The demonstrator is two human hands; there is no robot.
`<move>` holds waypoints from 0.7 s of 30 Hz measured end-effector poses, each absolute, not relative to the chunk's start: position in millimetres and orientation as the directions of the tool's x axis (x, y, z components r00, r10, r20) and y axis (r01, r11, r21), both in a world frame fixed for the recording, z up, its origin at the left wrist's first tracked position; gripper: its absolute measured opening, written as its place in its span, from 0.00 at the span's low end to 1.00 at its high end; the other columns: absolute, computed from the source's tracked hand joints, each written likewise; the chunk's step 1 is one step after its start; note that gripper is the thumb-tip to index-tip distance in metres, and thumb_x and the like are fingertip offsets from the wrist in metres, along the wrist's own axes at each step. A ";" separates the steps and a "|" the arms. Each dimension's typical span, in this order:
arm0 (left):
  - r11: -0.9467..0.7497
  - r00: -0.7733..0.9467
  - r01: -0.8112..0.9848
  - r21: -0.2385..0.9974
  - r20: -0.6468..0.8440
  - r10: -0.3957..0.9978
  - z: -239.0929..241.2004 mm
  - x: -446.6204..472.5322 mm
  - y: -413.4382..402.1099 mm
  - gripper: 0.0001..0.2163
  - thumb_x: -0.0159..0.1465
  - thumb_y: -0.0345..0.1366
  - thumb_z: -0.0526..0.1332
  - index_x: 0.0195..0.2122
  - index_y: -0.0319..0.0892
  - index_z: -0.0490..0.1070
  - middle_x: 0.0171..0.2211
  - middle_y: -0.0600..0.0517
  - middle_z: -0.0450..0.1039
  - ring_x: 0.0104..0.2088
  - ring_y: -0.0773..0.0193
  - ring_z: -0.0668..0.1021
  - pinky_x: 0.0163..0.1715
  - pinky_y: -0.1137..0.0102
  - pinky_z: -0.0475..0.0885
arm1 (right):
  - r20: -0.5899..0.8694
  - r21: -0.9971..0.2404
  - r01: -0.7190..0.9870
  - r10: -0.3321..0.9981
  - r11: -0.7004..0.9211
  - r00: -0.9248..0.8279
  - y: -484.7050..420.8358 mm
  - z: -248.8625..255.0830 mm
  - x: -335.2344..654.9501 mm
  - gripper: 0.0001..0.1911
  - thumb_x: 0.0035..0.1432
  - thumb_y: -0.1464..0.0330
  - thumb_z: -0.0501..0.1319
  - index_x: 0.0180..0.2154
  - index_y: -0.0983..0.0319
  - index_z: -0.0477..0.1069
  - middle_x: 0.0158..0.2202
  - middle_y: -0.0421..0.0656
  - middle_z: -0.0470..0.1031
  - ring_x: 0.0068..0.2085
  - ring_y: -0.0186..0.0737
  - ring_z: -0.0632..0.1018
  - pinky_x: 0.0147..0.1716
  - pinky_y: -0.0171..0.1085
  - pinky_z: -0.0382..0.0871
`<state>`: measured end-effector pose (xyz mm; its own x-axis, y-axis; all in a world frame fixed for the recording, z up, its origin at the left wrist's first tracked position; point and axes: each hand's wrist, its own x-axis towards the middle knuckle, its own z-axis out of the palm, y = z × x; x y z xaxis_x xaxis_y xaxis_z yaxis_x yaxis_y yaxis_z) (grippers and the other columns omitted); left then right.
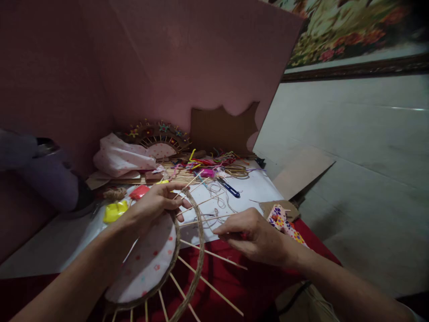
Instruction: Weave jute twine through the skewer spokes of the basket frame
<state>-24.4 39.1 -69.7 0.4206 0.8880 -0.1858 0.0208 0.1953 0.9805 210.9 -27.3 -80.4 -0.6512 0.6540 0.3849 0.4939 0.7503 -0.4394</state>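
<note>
A half-round craft fan (199, 250) is tilted in front of me, with a spotted white fabric centre (144, 264), two twine-wrapped arcs and thin wooden sticks fanning outward. My left hand (164, 203) grips its upper part, fingers wrapped around the sticks near the inner arc. To the right of the outer arc, my right hand (250, 235) is closed in a pinch. A thin strand of twine (208, 225) runs from the outer arc to its fingertips. Loose twine (219, 201) curls on the white sheet behind. Some left fingers are hidden behind the fan.
A blue utility knife (229, 188) and gold-handled scissors (236, 170) lie past the hands. Colourful pipe cleaners (217, 159) and a decorated fan (162, 134) are farther back. At left are a yellow packet (115, 211) and a purple appliance (50, 179); at right, a flowered piece (284, 223).
</note>
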 end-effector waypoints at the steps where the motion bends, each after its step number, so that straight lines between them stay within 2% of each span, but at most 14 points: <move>1: 0.204 0.423 0.016 0.979 -0.192 0.886 -68.7 -24.4 38.7 0.20 0.53 0.27 0.62 0.47 0.39 0.63 0.30 0.48 0.76 0.19 0.66 0.75 0.17 0.75 0.65 | 0.389 -0.460 0.485 0.660 0.743 -0.642 -27.3 -82.8 212.0 0.14 0.48 0.80 0.57 0.36 0.64 0.76 0.26 0.42 0.77 0.27 0.32 0.74 0.28 0.30 0.62; 6: 0.230 0.426 -0.003 0.973 -0.206 0.881 -66.3 -24.8 37.9 0.18 0.53 0.26 0.62 0.46 0.40 0.64 0.30 0.48 0.76 0.19 0.67 0.75 0.17 0.76 0.66 | 0.374 -0.576 0.441 0.702 0.688 -0.606 -23.9 -100.3 211.2 0.17 0.50 0.79 0.56 0.40 0.63 0.76 0.29 0.44 0.79 0.28 0.32 0.76 0.27 0.29 0.65; 8: 0.239 0.434 -0.015 0.971 -0.209 0.876 -67.2 -25.9 38.9 0.19 0.53 0.25 0.62 0.46 0.40 0.64 0.30 0.48 0.76 0.19 0.66 0.76 0.17 0.75 0.66 | 0.346 -0.670 0.403 0.742 0.624 -0.574 -20.4 -110.0 207.2 0.16 0.50 0.78 0.57 0.39 0.62 0.77 0.31 0.44 0.80 0.29 0.33 0.77 0.29 0.30 0.67; 11: 0.270 0.454 -0.062 0.961 -0.213 0.865 -69.7 -28.8 41.1 0.22 0.52 0.23 0.62 0.48 0.40 0.63 0.31 0.47 0.76 0.20 0.64 0.76 0.16 0.74 0.67 | 0.229 -0.881 0.276 0.857 0.384 -0.462 -13.1 -124.8 198.2 0.11 0.49 0.73 0.61 0.37 0.60 0.78 0.34 0.44 0.80 0.34 0.38 0.79 0.34 0.34 0.71; 13: 0.269 0.459 -0.105 0.958 -0.193 0.867 -71.3 -30.5 42.2 0.23 0.51 0.22 0.61 0.48 0.40 0.62 0.32 0.46 0.76 0.20 0.64 0.76 0.16 0.74 0.68 | 0.114 -0.968 0.161 0.909 0.192 -0.402 -7.5 -131.4 191.7 0.10 0.47 0.68 0.64 0.35 0.61 0.78 0.35 0.44 0.80 0.36 0.40 0.79 0.37 0.37 0.71; 16: 0.252 0.466 -0.148 0.956 -0.157 0.871 -72.1 -31.8 42.7 0.23 0.51 0.21 0.61 0.48 0.40 0.63 0.32 0.47 0.76 0.21 0.64 0.76 0.19 0.73 0.70 | 0.009 -0.999 0.041 0.923 0.027 -0.384 0.8 -131.7 184.2 0.15 0.43 0.63 0.67 0.35 0.62 0.78 0.35 0.45 0.80 0.36 0.41 0.78 0.39 0.39 0.70; 21: 0.341 0.605 -0.107 0.934 -0.211 0.768 -71.6 -33.9 43.3 0.16 0.52 0.23 0.63 0.42 0.37 0.68 0.33 0.47 0.74 0.23 0.69 0.75 0.18 0.78 0.68 | -0.006 -0.997 0.071 0.942 0.019 -0.335 12.9 -118.7 177.9 0.17 0.40 0.62 0.68 0.33 0.65 0.79 0.32 0.46 0.79 0.32 0.39 0.76 0.33 0.37 0.67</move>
